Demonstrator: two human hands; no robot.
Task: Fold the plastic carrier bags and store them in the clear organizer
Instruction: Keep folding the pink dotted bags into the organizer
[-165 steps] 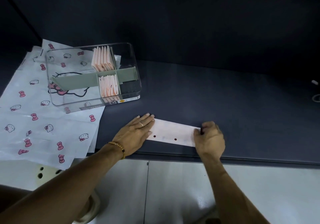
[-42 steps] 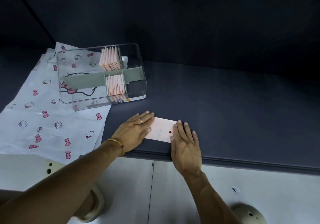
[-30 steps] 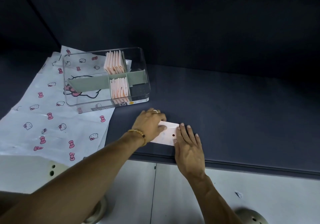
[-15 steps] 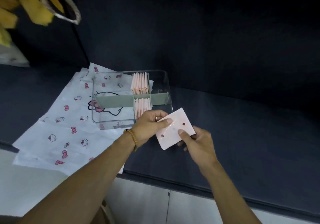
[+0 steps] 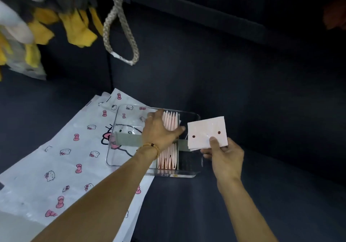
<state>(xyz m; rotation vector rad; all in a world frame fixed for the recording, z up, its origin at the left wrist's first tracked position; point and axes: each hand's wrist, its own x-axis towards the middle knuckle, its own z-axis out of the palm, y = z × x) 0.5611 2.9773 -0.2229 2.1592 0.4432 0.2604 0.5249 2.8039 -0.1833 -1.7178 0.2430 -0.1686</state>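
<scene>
Both hands have left the counter edge where they were pressing the fold flat; the folded bag [image 5: 206, 132] is now lifted off the dark counter [image 5: 262, 166] and held in the air just to the right of the clear organizer [image 5: 198, 119], while the left hand has gone into the organizer itself.

Taking the organizer as the landmark: the counter runs under and around it, dark and matte. To its left and partly beneath it lies a stack of flat white carrier bags [image 5: 61, 159] printed with pink bows and cat faces, reaching toward the near edge. Above and to the left of it hang yellow fabric pieces [image 5: 76, 28] and a braided rope loop [image 5: 121, 28], blurred.

Inside the organizer a grey-green divider [image 5: 129, 139] crosses from left to right. The far compartment holds a row of upright pink folded bags [image 5: 171, 121]; the near one holds a second row [image 5: 167, 157].

The left hand [image 5: 161, 129], a beaded bracelet [image 5: 150, 146] at its wrist, rests with fingers spread and relaxed against the far row, thumb reaching right. The right hand [image 5: 222, 153] pinches the folded bag's lower edge, thumb on top and fingers curled beneath.
</scene>
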